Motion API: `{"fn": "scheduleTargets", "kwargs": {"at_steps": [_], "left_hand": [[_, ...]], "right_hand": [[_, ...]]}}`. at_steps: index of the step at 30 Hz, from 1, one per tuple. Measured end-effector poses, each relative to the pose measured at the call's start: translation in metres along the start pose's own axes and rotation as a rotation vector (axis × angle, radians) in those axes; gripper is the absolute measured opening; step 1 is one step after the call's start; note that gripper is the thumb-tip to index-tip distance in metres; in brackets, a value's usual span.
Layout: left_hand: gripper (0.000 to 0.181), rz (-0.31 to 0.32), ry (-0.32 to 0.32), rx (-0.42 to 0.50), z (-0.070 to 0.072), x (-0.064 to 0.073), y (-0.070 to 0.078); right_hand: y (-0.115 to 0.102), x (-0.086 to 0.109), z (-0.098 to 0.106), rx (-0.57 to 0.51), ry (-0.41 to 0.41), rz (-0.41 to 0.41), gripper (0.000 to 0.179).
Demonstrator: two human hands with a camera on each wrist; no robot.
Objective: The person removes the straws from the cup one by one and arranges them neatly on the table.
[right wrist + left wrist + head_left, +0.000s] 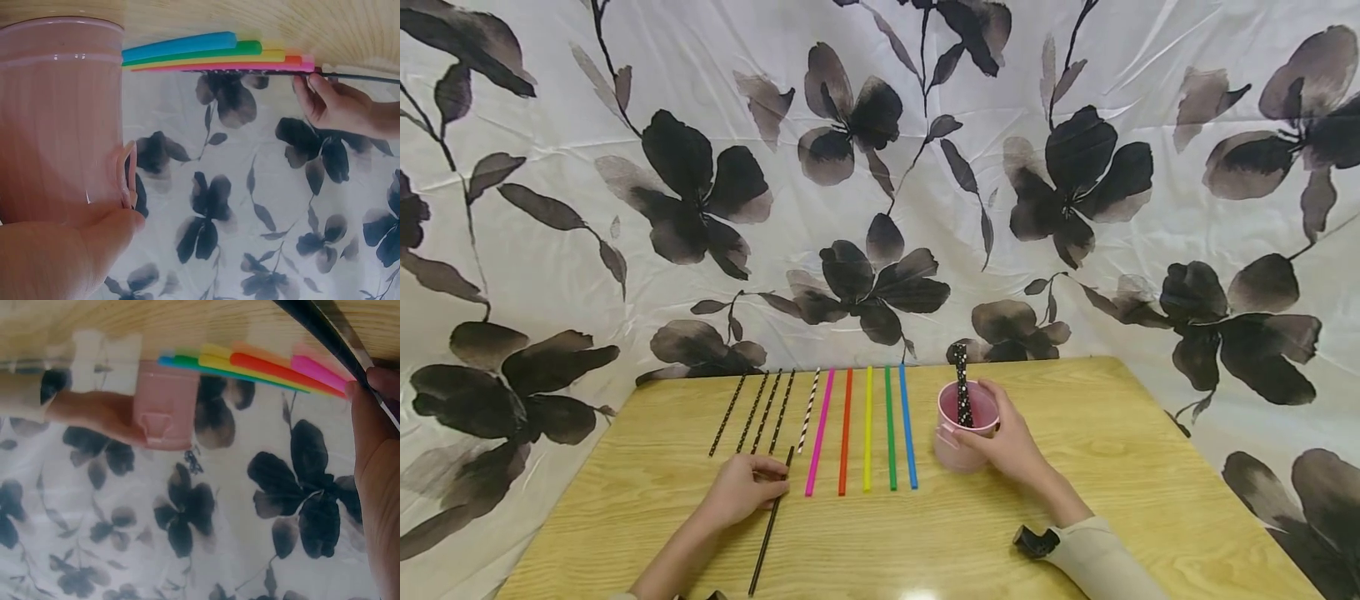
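My left hand (748, 487) pinches a plain black straw (766, 542) between thumb and fingers near its far end. The straw slants toward the table's front edge. On the right, my right hand (1000, 437) grips a pink cup (958, 457) around its side, thumb near the small molded handle (127, 175). Out of the upright cup sticks a black straw piece with light specks (962, 379); its lower end is hidden inside. In the left wrist view the black straw (325, 337) crosses the top right corner, with fingertips on it.
Between the hands lie pink (820, 433), red (846, 433), yellow (868, 433), green (891, 433) and blue (908, 433) straws in a row. Left of them are a striped straw (808, 411) and several black speckled straws (727, 415). A floral cloth (880, 167) hangs behind the wooden table (1150, 483).
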State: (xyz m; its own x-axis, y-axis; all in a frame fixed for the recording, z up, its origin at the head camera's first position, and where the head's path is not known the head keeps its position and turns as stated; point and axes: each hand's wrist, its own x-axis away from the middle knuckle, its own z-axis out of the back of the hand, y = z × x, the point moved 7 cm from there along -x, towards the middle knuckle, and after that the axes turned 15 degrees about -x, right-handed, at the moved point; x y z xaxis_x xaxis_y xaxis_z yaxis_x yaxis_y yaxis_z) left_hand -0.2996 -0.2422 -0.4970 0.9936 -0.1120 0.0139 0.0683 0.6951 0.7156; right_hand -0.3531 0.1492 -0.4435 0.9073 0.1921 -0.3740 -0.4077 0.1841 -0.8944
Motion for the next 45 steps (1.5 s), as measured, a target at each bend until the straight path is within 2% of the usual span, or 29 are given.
{"fn": "scheduleTargets", "kwargs": {"at_steps": [5, 13, 21, 24, 31, 39, 45], "left_hand": [[0.023, -0.025, -0.011, -0.04, -0.002, 0.002, 0.008], [0.024, -0.043, -0.039, -0.054, -0.008, 0.01, 0.014], [0.023, -0.034, -0.028, -0.051, -0.01, 0.01, 0.014], [0.024, -0.033, -0.033, -0.05, -0.011, 0.009, 0.013], [0.023, -0.058, -0.051, -0.054, -0.011, 0.007, 0.013], [0.025, -0.081, -0.062, -0.062, -0.011, 0.01, 0.017], [0.028, -0.059, -0.063, -0.039, -0.011, 0.009, 0.012]], "right_hand": [[-0.003, 0.0, 0.001, 0.005, -0.009, -0.009, 0.086], [-0.033, 0.006, -0.002, -0.031, -0.045, -0.013, 0.082], [-0.037, 0.01, -0.002, -0.022, -0.035, -0.019, 0.08], [-0.037, 0.01, -0.002, -0.024, -0.037, -0.012, 0.08], [0.0, 0.002, 0.002, 0.011, -0.021, -0.001, 0.086], [0.002, 0.002, 0.002, 0.018, -0.037, 0.016, 0.085], [0.002, 0.002, 0.002, 0.02, -0.024, 0.001, 0.084]]}}
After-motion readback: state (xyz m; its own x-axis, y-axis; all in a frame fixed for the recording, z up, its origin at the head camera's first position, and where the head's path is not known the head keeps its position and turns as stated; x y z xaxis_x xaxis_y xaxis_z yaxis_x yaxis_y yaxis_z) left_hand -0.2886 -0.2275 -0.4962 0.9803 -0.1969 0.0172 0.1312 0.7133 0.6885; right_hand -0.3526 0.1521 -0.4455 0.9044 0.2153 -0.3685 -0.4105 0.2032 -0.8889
